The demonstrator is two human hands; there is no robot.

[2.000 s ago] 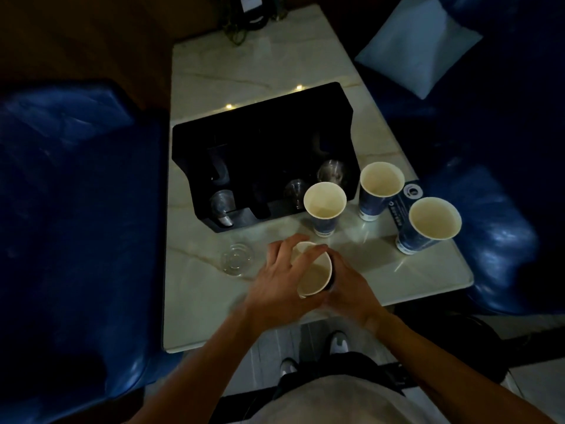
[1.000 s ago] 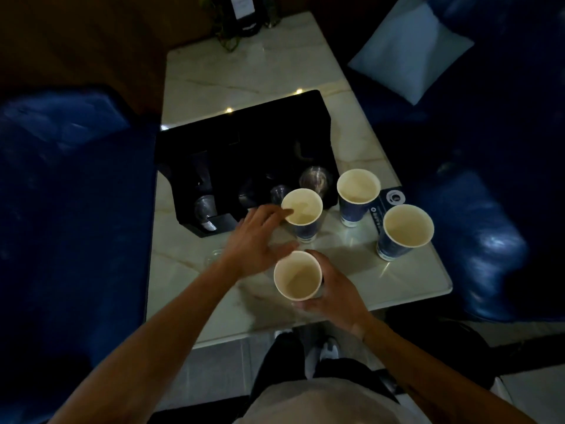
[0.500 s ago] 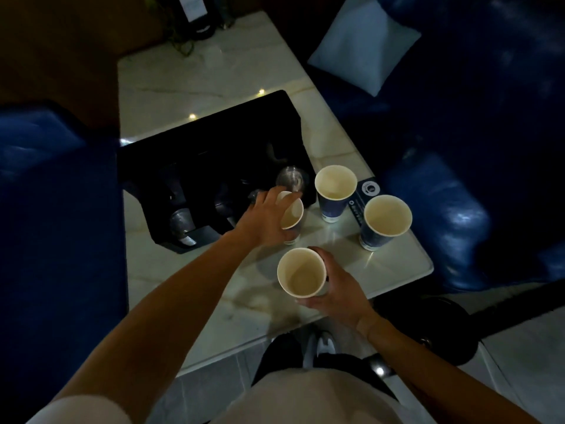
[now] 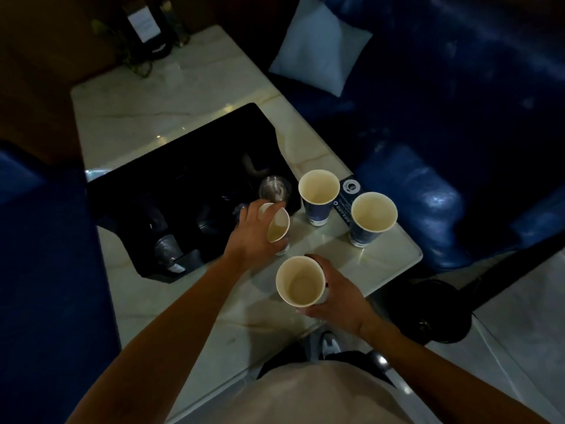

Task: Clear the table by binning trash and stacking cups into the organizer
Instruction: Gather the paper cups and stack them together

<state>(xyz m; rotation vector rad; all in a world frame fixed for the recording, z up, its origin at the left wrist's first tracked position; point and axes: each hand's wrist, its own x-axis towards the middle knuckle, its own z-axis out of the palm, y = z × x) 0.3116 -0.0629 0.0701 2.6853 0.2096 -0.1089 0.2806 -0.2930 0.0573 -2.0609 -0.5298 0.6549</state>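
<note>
Your left hand now grips and tilts the second cup; your right hand holds the first cup, seemingly ready for nesting.

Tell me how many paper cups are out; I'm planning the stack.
4. One in the right hand at, one tilted in the left hand at, two standing free on the table at and. None seem hidden.
</note>
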